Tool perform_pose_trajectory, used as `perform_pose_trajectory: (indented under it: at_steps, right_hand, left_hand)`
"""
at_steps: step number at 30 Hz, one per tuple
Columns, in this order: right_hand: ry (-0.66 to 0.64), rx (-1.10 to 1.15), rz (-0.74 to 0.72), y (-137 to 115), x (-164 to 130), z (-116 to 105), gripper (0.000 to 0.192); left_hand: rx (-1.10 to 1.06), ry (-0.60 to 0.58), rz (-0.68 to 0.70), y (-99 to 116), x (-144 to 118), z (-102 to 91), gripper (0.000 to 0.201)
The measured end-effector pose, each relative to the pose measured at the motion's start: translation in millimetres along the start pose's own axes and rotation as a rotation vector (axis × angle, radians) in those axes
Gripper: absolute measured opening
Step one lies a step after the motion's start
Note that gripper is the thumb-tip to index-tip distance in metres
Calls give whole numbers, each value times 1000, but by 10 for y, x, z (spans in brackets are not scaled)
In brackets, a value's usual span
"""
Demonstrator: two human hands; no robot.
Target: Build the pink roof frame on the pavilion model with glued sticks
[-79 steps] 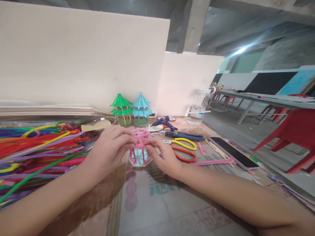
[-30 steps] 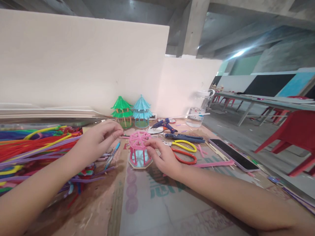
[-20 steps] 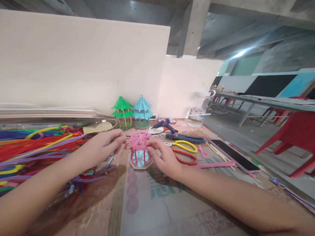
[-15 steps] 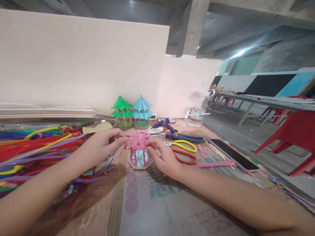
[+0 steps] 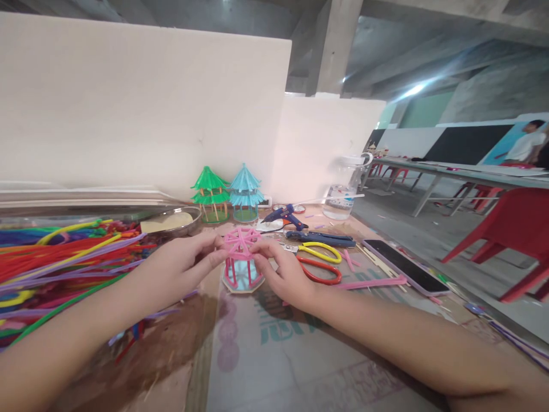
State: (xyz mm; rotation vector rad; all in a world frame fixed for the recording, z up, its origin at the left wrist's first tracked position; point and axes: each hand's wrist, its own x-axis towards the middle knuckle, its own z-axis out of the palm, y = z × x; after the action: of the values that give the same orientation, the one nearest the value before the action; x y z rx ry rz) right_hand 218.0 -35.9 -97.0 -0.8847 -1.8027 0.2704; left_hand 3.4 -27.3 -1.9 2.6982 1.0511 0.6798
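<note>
A small pink pavilion model (image 5: pixel 242 256) stands on the table in front of me. It has a spoked pink top, thin pink posts and an octagonal base with a pale blue middle. My left hand (image 5: pixel 201 257) pinches the left rim of the top between thumb and fingers. On the opposite side, my right hand (image 5: pixel 283 269) has its thumb and curled fingers on the right rim. The exact contact of the fingertips is partly hidden. Behind the model stand two finished-looking pavilions, a green one (image 5: pixel 210 194) and a light blue one (image 5: pixel 245 193).
Coloured pipe cleaners (image 5: pixel 64 263) lie heaped on the left beside a metal dish (image 5: pixel 171 222). To the right are a glue gun (image 5: pixel 285 217), pliers (image 5: pixel 319 237), scissors (image 5: pixel 319 269), a phone (image 5: pixel 405 266) and a water jug (image 5: pixel 343 189). A red chair (image 5: pixel 510 234) stands beyond.
My left hand has moved right, closing onto the pink top's left rim. My right hand stays on the other side. A person has come into view at the far right.
</note>
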Motion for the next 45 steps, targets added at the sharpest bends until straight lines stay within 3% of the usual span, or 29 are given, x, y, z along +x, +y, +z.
perform_pose_trajectory:
  at_steps: [5,9,13,19,23,26,29,32,34,40,43,45]
  right_hand:
    - [-4,-11,7,4,-1,5,17]
    - [-2,-12,5,14,-9,11,16]
    - [-4,-19,8,24,-5,11,16]
    - [-7,-8,18,24,0,9,17]
    - [-10,-2,20,33,-12,14,17]
    - [-11,-2,29,36,-16,14,18]
    - [-14,-12,35,35,-10,10,18]
    - [-18,-23,35,31,-3,6,18]
    - [-21,-25,34,23,-2,3,18]
    - [-34,-28,37,-13,0,-10,18]
    - [-39,-34,47,-18,3,-13,18]
    - [-37,-35,45,-16,2,-13,18]
  left_hand:
    - [300,-52,-27,-56,6,11,31]
    - [455,7,-70,-141,-18,38,34]
    - [385,-87,12,-200,-26,34,32]
    - [404,-137,-150,-312,61,-35,42]
    - [438,-135,-158,-500,86,-86,39]
    - [470,-72,-162,-641,90,-107,40]
    - [489,52,-66,-708,119,-120,42]
    - [416,203,21,-640,143,-132,46]
    - [247,239,70,-506,128,-147,49]
    - [-312,-152,86,-3,-36,-244,48]
    - [-296,-384,53,75,-81,-223,46]
    - [-158,-424,47,52,-74,-158,40]
